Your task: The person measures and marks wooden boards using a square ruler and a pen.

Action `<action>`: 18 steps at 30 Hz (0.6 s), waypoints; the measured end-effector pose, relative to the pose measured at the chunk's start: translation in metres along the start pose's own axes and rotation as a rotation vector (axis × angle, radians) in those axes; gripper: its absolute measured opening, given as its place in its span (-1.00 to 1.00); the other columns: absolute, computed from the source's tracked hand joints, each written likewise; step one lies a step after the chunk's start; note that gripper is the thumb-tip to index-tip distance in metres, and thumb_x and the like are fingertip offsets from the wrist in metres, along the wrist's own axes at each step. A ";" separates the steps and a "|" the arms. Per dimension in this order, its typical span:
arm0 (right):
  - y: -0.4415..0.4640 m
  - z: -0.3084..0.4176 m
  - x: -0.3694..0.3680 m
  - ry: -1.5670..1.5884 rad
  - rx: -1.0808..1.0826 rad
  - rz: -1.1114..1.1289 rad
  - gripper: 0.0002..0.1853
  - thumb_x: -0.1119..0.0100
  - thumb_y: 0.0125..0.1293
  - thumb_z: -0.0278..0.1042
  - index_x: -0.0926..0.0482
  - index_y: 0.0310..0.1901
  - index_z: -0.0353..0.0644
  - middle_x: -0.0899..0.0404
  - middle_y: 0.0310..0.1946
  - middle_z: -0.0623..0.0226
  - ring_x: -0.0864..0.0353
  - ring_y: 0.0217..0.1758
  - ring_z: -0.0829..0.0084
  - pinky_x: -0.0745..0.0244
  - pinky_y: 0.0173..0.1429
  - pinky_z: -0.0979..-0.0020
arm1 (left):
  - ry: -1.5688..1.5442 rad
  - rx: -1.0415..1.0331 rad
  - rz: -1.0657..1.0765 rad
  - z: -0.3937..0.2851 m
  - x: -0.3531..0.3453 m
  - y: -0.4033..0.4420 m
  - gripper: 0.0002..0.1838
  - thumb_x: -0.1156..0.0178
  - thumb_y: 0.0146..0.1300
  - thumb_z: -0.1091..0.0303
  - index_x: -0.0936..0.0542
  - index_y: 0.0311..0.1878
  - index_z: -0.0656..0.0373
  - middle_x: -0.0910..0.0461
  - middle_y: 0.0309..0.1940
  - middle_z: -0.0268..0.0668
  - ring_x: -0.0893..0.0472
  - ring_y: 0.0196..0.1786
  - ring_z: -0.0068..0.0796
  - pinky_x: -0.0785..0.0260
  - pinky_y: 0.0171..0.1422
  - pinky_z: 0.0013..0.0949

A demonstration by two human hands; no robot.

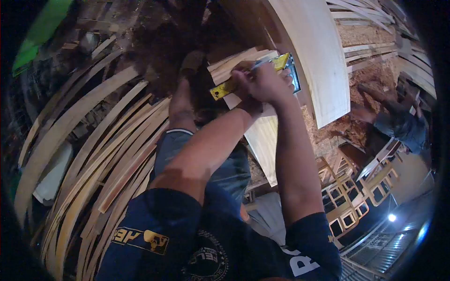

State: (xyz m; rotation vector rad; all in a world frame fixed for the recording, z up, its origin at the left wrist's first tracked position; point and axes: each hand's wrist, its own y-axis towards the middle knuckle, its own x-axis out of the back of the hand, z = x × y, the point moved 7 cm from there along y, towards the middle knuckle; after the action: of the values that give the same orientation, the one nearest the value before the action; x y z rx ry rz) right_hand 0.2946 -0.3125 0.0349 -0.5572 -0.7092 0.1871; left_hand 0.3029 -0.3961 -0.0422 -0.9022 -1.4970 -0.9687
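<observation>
A yellow measuring tool lies slantwise over pale wooden pieces. My left hand is closed around its middle, partly hidden by my other hand. My right hand is closed just beside it, over the tool, with a thin light thing at its fingertips that is too small to name. A blue-edged object shows past the tool's far end. Below my hands is a pale tapered board.
A wide pale board runs along the right. Long curved wood strips are stacked at left. Another person is at far right, above wooden frames. Sawdust covers the ground there.
</observation>
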 end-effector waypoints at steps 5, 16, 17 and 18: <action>-0.001 -0.063 0.071 -0.037 -0.016 -0.272 -0.70 -0.22 0.46 -0.11 -0.72 0.03 -0.12 -0.73 -0.21 -0.02 -0.73 -0.13 -0.06 -0.61 -0.05 0.07 | -0.386 0.003 -0.063 0.021 0.065 0.004 -0.38 0.12 0.49 -0.09 -0.37 0.48 0.03 -0.24 0.57 -0.13 -0.18 0.61 -0.09 0.23 0.68 0.35; -0.007 0.010 -0.016 -0.075 0.068 -0.025 -0.77 -0.19 0.40 -0.24 -0.71 -0.03 -0.12 -0.73 -0.16 0.02 -0.71 -0.02 -0.07 -0.56 0.11 0.03 | -0.345 -0.023 0.025 0.007 0.038 -0.002 -0.41 0.01 0.43 -0.07 -0.46 0.40 0.05 -0.29 0.52 -0.18 -0.05 0.69 -0.19 0.23 0.67 0.39; -0.006 0.028 -0.027 -0.084 0.049 0.047 -0.77 -0.20 0.41 -0.21 -0.71 -0.06 -0.12 -0.73 -0.19 0.02 -0.71 -0.05 -0.08 -0.56 0.09 0.01 | -0.408 -0.048 0.000 0.008 0.046 -0.004 -0.41 -0.03 0.42 -0.05 -0.47 0.39 0.06 -0.30 0.51 -0.22 -0.05 0.69 -0.21 0.29 0.68 0.37; -0.002 0.033 -0.039 -0.078 0.107 0.060 -0.76 -0.21 0.41 -0.20 -0.71 -0.06 -0.13 -0.73 -0.18 0.02 -0.70 -0.05 -0.08 -0.56 0.08 0.01 | -0.402 -0.040 0.064 0.009 0.044 0.000 -0.39 -0.04 0.41 -0.07 -0.45 0.40 0.06 -0.30 0.51 -0.23 -0.06 0.69 -0.22 0.28 0.67 0.38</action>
State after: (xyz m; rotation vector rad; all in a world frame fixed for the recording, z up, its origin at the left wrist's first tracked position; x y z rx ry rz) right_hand 0.2440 -0.3141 0.0345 -0.4711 -0.7536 0.3025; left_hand 0.2939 -0.3866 0.0009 -1.2185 -1.7751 -0.8030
